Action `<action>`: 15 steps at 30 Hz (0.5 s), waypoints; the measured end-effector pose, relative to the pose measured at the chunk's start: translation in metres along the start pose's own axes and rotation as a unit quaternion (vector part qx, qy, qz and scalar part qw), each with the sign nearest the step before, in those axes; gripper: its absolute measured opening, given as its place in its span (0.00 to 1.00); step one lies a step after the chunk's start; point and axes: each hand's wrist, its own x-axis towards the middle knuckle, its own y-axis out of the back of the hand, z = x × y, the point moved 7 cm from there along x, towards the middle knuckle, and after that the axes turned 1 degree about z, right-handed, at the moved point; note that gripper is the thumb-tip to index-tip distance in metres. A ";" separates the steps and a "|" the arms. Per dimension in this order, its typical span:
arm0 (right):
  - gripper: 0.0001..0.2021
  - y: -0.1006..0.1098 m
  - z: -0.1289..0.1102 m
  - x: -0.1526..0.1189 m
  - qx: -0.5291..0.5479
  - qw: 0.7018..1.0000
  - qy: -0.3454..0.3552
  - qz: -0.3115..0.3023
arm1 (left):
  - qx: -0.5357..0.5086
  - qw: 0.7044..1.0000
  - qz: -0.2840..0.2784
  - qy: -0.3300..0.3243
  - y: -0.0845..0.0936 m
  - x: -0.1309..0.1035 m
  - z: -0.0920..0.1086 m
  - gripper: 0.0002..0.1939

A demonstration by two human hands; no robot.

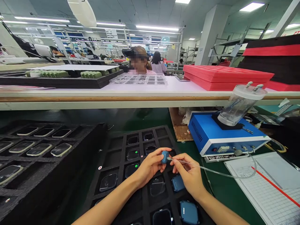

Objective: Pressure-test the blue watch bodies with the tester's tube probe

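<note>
Above a black foam tray, my left hand pinches a small blue case. My right hand is closed on the end of a clear thin tube, whose metal tip meets or nearly meets the right side of the case. Watch-like square pieces with dark glass lie in the tray pockets, two of them with green dots. Two more blue cases rest in pockets under and beside my right forearm.
The tube runs to a blue machine bearing a clear cylinder. Papers with a red strip lie at right. Another foam tray stands left. Beyond a shelf with red foam trays are people.
</note>
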 end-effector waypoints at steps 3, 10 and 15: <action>0.07 -0.001 0.001 0.000 -0.002 1.000 -0.003 -0.003 | -0.004 1.000 0.000 0.001 0.000 -0.001 -0.001 0.16; 0.06 -0.001 0.001 0.000 -0.004 1.000 -0.004 -0.007 | 0.000 1.000 0.002 0.004 0.000 0.000 0.000 0.17; 0.05 0.000 0.002 0.001 0.005 1.000 -0.004 -0.010 | 0.005 1.000 0.000 -0.001 -0.001 -0.001 0.001 0.17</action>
